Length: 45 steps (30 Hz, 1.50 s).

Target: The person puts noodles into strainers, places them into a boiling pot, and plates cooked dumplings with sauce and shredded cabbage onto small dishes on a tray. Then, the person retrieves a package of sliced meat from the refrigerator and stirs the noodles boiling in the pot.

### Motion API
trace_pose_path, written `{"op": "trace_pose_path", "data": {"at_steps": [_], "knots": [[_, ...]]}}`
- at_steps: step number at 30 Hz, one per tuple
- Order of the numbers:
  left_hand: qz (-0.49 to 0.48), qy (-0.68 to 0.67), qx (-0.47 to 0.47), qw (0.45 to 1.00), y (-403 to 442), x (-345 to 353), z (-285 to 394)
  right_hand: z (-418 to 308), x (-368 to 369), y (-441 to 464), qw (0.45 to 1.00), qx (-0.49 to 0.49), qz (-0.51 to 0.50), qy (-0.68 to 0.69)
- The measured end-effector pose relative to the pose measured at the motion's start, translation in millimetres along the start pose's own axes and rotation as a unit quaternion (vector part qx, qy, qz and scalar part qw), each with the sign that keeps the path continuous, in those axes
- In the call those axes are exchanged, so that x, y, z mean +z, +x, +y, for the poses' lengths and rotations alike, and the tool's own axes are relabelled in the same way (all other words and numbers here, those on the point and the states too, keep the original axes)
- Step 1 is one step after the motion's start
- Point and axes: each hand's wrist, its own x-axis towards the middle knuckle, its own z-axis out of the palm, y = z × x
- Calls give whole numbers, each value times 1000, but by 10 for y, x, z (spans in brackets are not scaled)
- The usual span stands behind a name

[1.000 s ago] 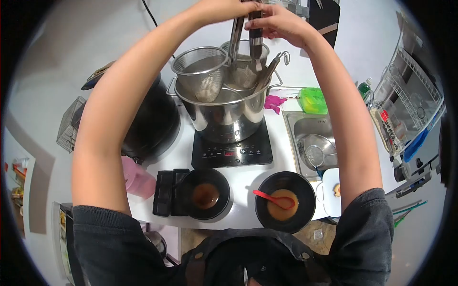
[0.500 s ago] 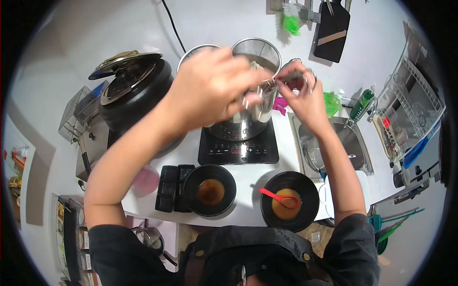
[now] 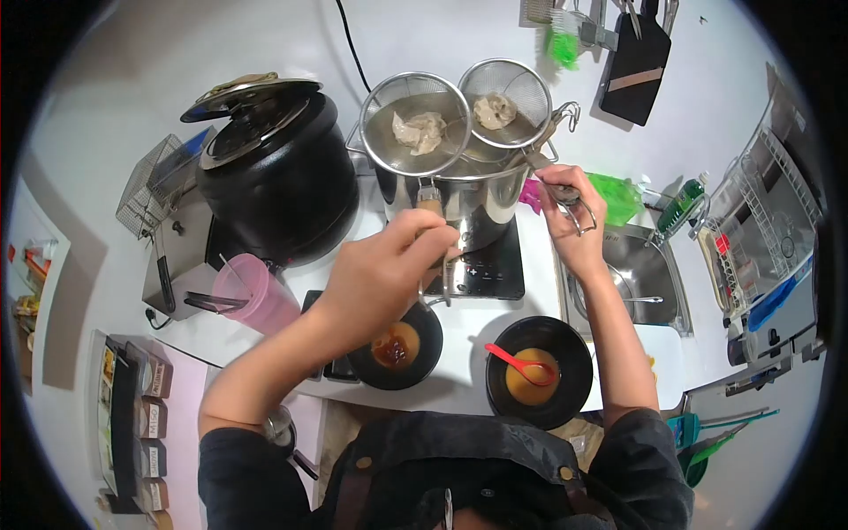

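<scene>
My left hand (image 3: 384,269) is closed around the handle of the left strainer (image 3: 389,102), whose mesh basket holds pale dumplings (image 3: 419,132) over the steel pot (image 3: 481,199). Another strainer (image 3: 535,81), also with pale food (image 3: 495,110) inside, sits over the pot's back right. Its handle runs toward my right hand (image 3: 574,221), which is closed on a metal handle with a wire hook end. Below the pot lies the black induction cooker (image 3: 490,269). Nearer me are a bowl of brown sauce (image 3: 428,362) and a black bowl (image 3: 576,389) with a red spoon (image 3: 521,363).
A large black soup warmer (image 3: 283,194) stands left, its lid tilted up. A pink pitcher (image 3: 265,305) holding utensils is in front of it. The sink (image 3: 676,283), a green bottle (image 3: 682,208) and a dish rack (image 3: 768,203) are at right.
Both hands have come down from above the pot toward me. The strainers' handles now point toward me instead of upward, and the baskets lie higher over the pot with their food visible.
</scene>
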Motion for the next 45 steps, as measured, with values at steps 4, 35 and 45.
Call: {"op": "trace_pose_path", "data": {"at_steps": [4,35,45], "knots": [[105,-74,-88,988,-115,95,55,34,-3,-33,1000,-19,5,-11],[314,-320,-225,865,-447,171,-32,-67,-561,261,973,-99,-197,-64],[268,-256,-195,908,-512,37,-127,-127,-560,204,979,-79,-183,-34]]}}
